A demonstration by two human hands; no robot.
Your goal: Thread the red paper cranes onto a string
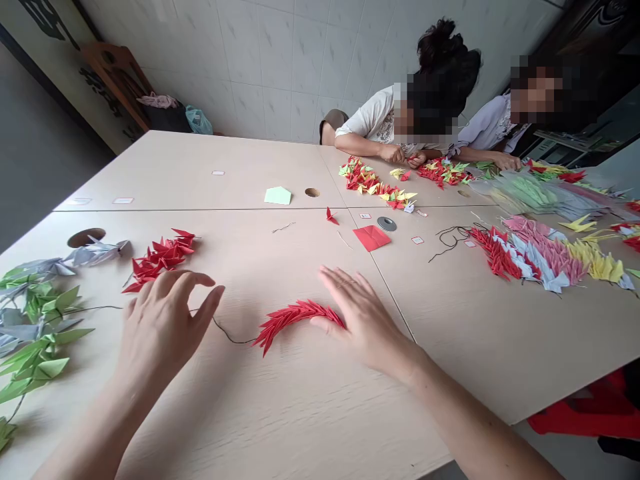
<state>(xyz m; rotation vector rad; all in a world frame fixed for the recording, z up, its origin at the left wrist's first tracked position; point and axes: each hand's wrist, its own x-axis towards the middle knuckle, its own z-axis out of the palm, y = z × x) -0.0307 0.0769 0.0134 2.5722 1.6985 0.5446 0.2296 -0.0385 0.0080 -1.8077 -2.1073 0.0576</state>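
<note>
Left hand (163, 320) curls loosely, thumb and forefinger slightly apart; the right hand (363, 317) spreads over one end of the red origami garland (293, 316) on the desk (260, 413). Arranging it seems underway; adjusting calls for light fingers.

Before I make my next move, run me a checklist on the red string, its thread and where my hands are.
1. Right hand at the red string: ok, it covers the right end.
2. Right end fastened: cannot tell, hidden by that hand.
3. Left hand finger and thumb free: ok, index finger and thumb are apart.
4. Thread untangled between hand and string: ok, one bent line.
5. Red bunch beyond the left hand threaded: cannot tell.
6. All red pieces together: not ok, a small red piece lies apart.
</note>
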